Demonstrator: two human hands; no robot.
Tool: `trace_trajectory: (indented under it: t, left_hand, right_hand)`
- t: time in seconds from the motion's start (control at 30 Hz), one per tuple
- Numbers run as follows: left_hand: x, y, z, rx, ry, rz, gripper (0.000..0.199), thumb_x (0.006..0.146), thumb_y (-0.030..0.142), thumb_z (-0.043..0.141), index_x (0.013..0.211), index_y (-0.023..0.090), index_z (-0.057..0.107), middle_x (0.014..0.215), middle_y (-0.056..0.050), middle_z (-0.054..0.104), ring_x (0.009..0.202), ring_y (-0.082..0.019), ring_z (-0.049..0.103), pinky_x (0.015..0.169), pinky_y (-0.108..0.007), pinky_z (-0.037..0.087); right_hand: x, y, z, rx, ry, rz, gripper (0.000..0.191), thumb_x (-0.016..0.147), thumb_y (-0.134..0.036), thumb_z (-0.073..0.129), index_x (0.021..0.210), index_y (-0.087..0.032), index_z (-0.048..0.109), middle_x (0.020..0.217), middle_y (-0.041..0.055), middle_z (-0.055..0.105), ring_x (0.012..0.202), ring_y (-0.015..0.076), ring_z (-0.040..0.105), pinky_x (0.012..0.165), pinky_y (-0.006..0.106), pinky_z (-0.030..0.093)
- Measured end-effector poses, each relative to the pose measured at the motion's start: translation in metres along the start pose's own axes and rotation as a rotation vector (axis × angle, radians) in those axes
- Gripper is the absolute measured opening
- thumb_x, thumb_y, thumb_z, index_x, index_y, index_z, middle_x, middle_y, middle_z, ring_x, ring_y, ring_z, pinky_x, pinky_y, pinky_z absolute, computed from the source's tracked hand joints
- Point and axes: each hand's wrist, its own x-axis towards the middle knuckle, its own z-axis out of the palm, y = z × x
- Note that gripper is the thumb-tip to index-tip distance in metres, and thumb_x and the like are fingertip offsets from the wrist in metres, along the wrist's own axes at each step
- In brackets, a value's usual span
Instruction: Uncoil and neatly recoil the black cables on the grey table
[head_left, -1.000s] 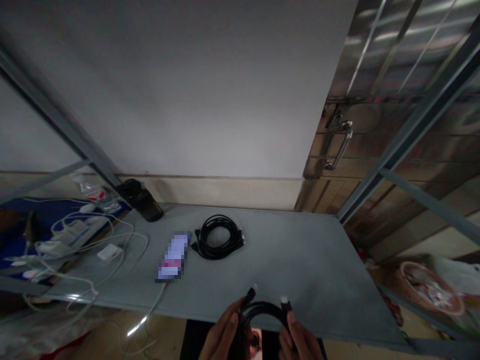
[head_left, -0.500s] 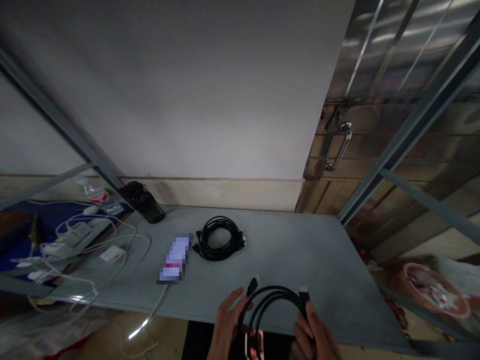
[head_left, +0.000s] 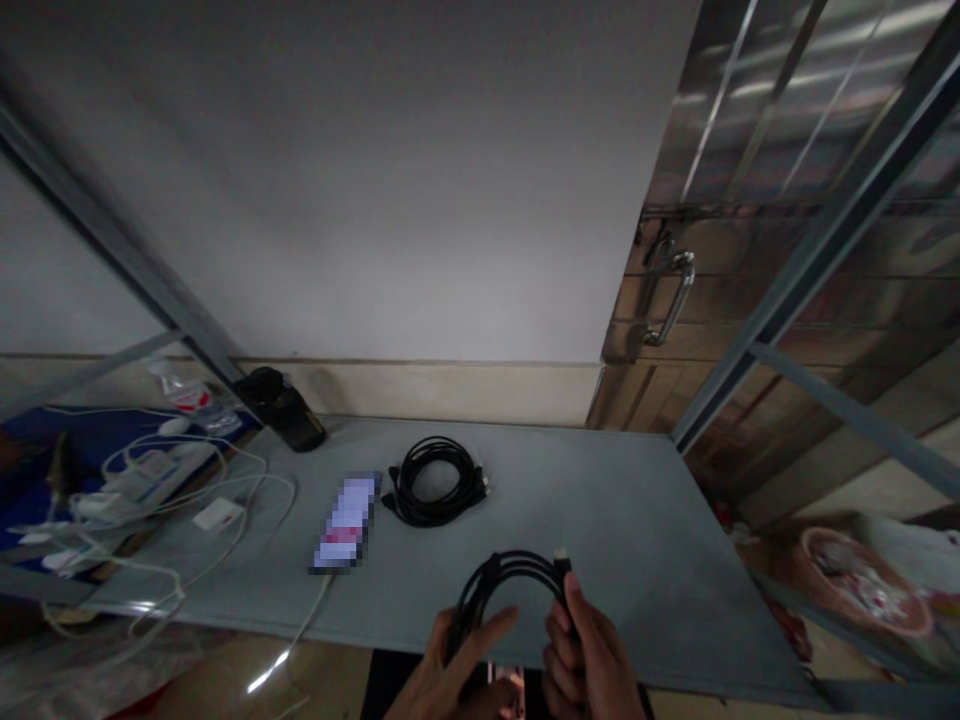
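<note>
"I have the feed up; what do you see, biggest first?"

"A pale wall (head_left: 375, 200) across the far side; below it the grey surface (head_left: 637, 540), stretching left to right; at its near edge, two hands with a looped black cable (head_left: 517, 560) raised between them."

"How do the fingers stand?"

"On the right hand (head_left: 589, 655) they are clamped on the cable, thumb uppermost; on the left hand (head_left: 450, 660) the loops run between the thumb and an outstretched finger; I cannot tell from here whether those grip."

"How would it handle?"

"Light, I judge; springy rather than limp, since the arc stands up between the hands; the jacket looks smooth, so strands could slip over one another; I would gather several together at each side of the loop."

"And smaller things?"

"A similar coil (head_left: 435, 516) lies flat, farther off and slightly left; a phone (head_left: 346, 522) with a blurred screen sits just left of it; a white adapter (head_left: 218, 515) is farther left; smallest, the plug (head_left: 563, 566) pokes up from the right hand; I would hold its black body and spare the pale tip, likely the delicate part."
</note>
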Motion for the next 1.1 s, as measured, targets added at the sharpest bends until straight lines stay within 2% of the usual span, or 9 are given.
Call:
trace_trajectory:
  t: [0.1,0.2,0.3,0.4,0.47,0.57,0.7,0.83,1.1]
  left_hand:
    - [0.015,0.000,-0.033,0.350,-0.079,0.177,0.025,0.082,0.042,0.099,0.106,0.040,0.092,0.148,-0.012,0.077,0.147,-0.052,0.060,0.126,-0.071,0.044]
    - [0.048,0.001,-0.070,0.598,-0.002,0.280,0.018,0.084,0.041,0.098,0.099,0.034,0.090,0.149,-0.008,0.076,0.150,-0.049,0.058,0.124,-0.067,0.051]
    - [0.092,-0.011,-0.103,0.819,0.036,0.301,0.007,0.090,0.033,0.092,0.093,0.030,0.087,0.151,-0.005,0.074,0.152,-0.044,0.056,0.129,-0.067,0.045]
    - [0.128,-0.038,-0.125,0.924,0.070,0.248,0.008,0.092,0.034,0.090,0.097,0.029,0.087,0.152,-0.007,0.071,0.148,-0.042,0.058,0.126,-0.067,0.049]
    - [0.139,-0.058,-0.133,0.934,0.096,0.228,0.011,0.093,0.037,0.088,0.099,0.028,0.087,0.151,-0.010,0.071,0.144,-0.043,0.061,0.124,-0.069,0.049]
    - [0.139,-0.083,-0.138,0.930,0.140,0.207,0.017,0.096,0.040,0.083,0.105,0.026,0.085,0.148,-0.013,0.072,0.140,-0.044,0.064,0.120,-0.073,0.050]
    - [0.127,-0.102,-0.136,0.904,0.195,0.193,0.027,0.102,0.046,0.075,0.118,0.024,0.077,0.152,-0.015,0.070,0.149,-0.044,0.058,0.123,-0.072,0.047]
    - [0.122,-0.109,-0.129,0.871,0.194,0.205,0.060,0.106,0.051,0.070,0.158,0.023,0.057,0.162,-0.016,0.063,0.156,-0.039,0.054,0.127,-0.066,0.047]
    - [0.122,-0.113,-0.110,0.873,0.172,0.214,0.040,0.106,0.044,0.071,0.140,0.024,0.074,0.155,-0.015,0.066,0.160,-0.048,0.046,0.124,-0.069,0.051]
  right_hand:
    - [0.021,-0.009,0.029,-0.066,-0.106,-0.109,0.079,0.071,-0.096,0.084,0.073,-0.025,0.050,0.055,-0.0150,0.026,0.043,0.0045,0.019,0.039,0.020,0.020]
    - [0.063,-0.015,0.063,-0.241,-0.178,-0.356,0.074,0.090,-0.100,0.058,0.088,-0.025,0.055,0.061,-0.0133,0.032,0.046,0.0076,0.027,0.043,0.022,0.033]
    - [0.120,-0.018,0.094,-0.367,-0.192,-0.476,0.074,0.089,-0.100,0.053,0.095,-0.027,0.054,0.074,-0.0066,0.051,0.057,0.0126,0.050,0.056,0.028,0.051]
    - [0.174,-0.016,0.116,-0.573,-0.164,-0.571,0.071,0.095,-0.094,0.046,0.105,-0.025,0.060,0.093,0.0050,0.068,0.082,0.0239,0.069,0.073,0.039,0.063]
    - [0.199,-0.012,0.124,-0.743,-0.136,-0.639,0.067,0.098,-0.082,0.054,0.121,-0.021,0.064,0.115,0.0146,0.073,0.112,0.0337,0.072,0.096,0.051,0.064]
    - [0.221,-0.002,0.125,-1.000,-0.112,-0.725,0.072,0.095,-0.059,0.070,0.149,-0.011,0.059,0.152,0.0269,0.062,0.151,0.0438,0.052,0.127,0.062,0.042]
    - [0.232,0.013,0.118,-1.285,-0.100,-0.787,0.093,0.094,-0.041,0.073,0.169,0.003,0.038,0.174,0.0379,0.038,0.165,0.0507,0.034,0.134,0.067,0.027]
    - [0.237,0.022,0.112,-1.460,-0.086,-0.823,0.100,0.096,-0.034,0.072,0.175,0.003,0.024,0.179,0.0378,0.027,0.166,0.0506,0.031,0.133,0.065,0.030]
    - [0.241,0.014,0.107,-1.546,-0.062,-0.832,0.088,0.091,-0.019,0.068,0.173,-0.011,0.038,0.169,0.0250,0.047,0.156,0.0381,0.046,0.129,0.051,0.040]
